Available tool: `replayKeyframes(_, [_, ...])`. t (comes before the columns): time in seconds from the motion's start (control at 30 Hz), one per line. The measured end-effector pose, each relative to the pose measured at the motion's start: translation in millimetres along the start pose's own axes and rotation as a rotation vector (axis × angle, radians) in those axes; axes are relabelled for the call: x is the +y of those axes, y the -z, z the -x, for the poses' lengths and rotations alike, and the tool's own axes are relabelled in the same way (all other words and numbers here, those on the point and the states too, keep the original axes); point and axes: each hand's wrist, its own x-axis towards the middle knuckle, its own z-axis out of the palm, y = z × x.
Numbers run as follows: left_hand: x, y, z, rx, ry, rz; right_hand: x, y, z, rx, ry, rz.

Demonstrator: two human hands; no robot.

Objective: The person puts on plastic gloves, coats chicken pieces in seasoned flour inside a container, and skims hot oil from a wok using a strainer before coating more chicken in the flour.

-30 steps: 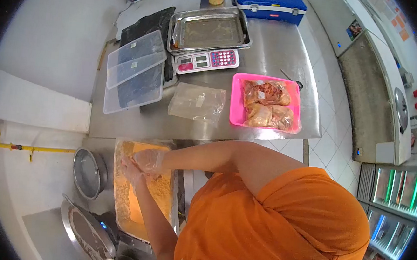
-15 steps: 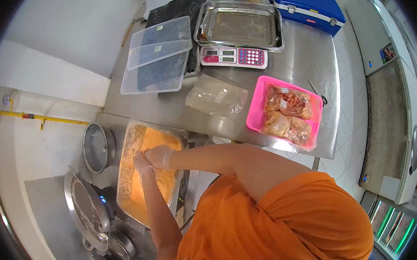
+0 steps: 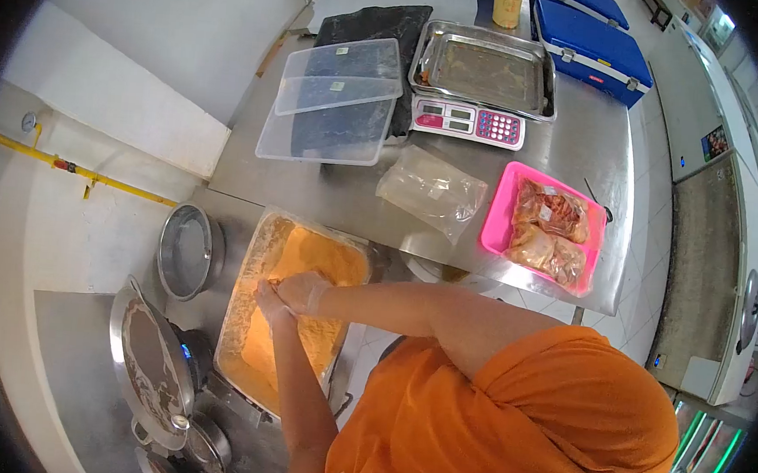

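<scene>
Both hands wear thin clear gloves and meet above a metal tray [image 3: 232, 349] of orange powder [image 3: 307, 253]. My right hand [image 3: 305, 293], on the upper arm in the view, has its fingers closed against my left hand [image 3: 272, 302]. The left hand is closed too, its fingers partly hidden. A small reddish-brown bit shows between them, too small to name. Powder lies around and below the hands, heaped toward the tray's upper part.
A steel bowl [image 3: 191, 251] and a large pan [image 3: 155, 366] stand left of the tray. On the steel table [image 3: 579, 145] are plastic lids [image 3: 324, 136], a scale [image 3: 468, 122], a metal tray [image 3: 487, 67], a clear bag [image 3: 431, 187] and a pink tray [image 3: 499, 214] with bagged meat [image 3: 552, 211].
The camera view has turned, so the table items appear farther right. Both gloved hands stay together over the powder; their fingers have shifted slightly and a small reddish-brown bit now shows.
</scene>
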Motion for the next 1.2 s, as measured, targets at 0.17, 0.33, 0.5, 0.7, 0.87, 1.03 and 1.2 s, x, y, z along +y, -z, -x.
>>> replayKeyframes(0.17, [19.6,-21.5,17.7,0.113,0.082,0.021,-9.7,10.7,-14.1,-0.006,-0.037,0.079])
replayKeyframes(0.33, [5.4,-14.5,1.7,0.059,0.118,0.175,-1.9,4.6,-39.6,-0.069,-0.09,0.052])
replayKeyframes(0.5, [23.9,-11.4,15.1,-0.142,0.119,0.24,-3.0,19.8,-17.3,-0.002,-0.01,0.169])
replayKeyframes(0.7, [-20.2,5.4,-16.4,-0.722,0.195,0.968,-11.8,83.5,61.0,0.074,0.048,-0.297])
replayKeyframes(0.87, [42.1,-34.8,43.1,-0.489,0.248,1.067,113.5,142.7,194.8,0.719,-0.482,-0.1])
replayKeyframes(1.03, [65.8,-52.3,74.9,-0.491,0.245,1.087,278.2,156.5,362.5,0.537,-0.733,0.525])
replayKeyframes(1.2, [50.2,-36.5,63.8,-0.551,0.104,0.954,367.3,121.5,398.8,0.71,-0.576,0.34])
